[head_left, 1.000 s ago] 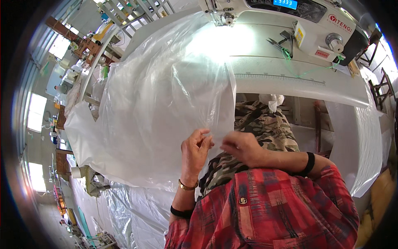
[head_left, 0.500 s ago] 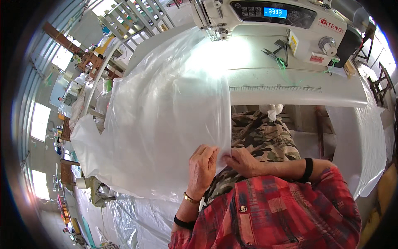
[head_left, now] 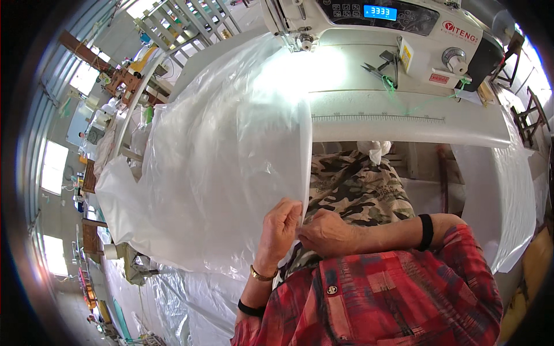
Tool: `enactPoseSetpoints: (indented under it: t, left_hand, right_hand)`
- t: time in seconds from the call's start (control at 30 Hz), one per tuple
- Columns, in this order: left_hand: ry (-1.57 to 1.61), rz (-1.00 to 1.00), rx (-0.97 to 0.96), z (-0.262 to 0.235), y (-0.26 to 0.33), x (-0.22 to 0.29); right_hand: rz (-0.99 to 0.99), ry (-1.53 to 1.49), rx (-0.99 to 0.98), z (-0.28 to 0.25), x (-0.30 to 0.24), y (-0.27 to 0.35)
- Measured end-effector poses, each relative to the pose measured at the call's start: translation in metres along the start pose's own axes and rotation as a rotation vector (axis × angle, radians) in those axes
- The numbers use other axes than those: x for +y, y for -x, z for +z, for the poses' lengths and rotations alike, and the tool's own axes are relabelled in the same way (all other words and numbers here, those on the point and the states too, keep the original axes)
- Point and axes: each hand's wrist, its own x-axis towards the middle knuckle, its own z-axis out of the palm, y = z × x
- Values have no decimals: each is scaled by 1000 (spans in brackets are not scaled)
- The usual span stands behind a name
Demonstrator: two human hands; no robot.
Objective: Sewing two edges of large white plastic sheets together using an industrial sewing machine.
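Behind the plastic sheet [head_left: 213, 173], table edge (fingertips too), hands [head_left: 303, 230] pinching.

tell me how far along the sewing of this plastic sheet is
Early, by the look of it. Done: the sheet is draped over the table up to the sewing machine. In hand: left hand and right hand pinch its near edge together. Left: no stitched seam shows, so the sewing seems ahead.
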Motion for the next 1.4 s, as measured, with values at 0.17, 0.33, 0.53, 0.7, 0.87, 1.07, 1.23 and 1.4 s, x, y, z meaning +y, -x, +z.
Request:
enactPoseSetpoints:
  t: [0.17,0.33,0.53,0.7,0.87,1.07,1.23,1.4]
  left_hand:
    - [477,-333,-29,7,-7,-10]
    - [258,-353,19,-13,0,6]
    - [-467,185,189,-33,-11,61]
    - [-596,210,150,-32,-10,72]
    - [-612,137,73,-10,0,57]
    - [-589,80,35,-10,6,50]
    - [-586,113,-19,-7,13,48]
    - [-399,15,-10,-7,18,50]
  right_hand:
    - [-340,222,145,-5,10,-14]
    - [-185,184,-113,-19,31,-19]
    - [113,-427,332,-7,41,-90]
    - [-300,-154,109,-10,45,-92]
    - [-117,104,-364,-51,49,-68]
    - [180,559,-419,-158,69,-104]
    - [-232,563,155,-163,133,-114]
    - [-78,604,222,-160,139,-124]
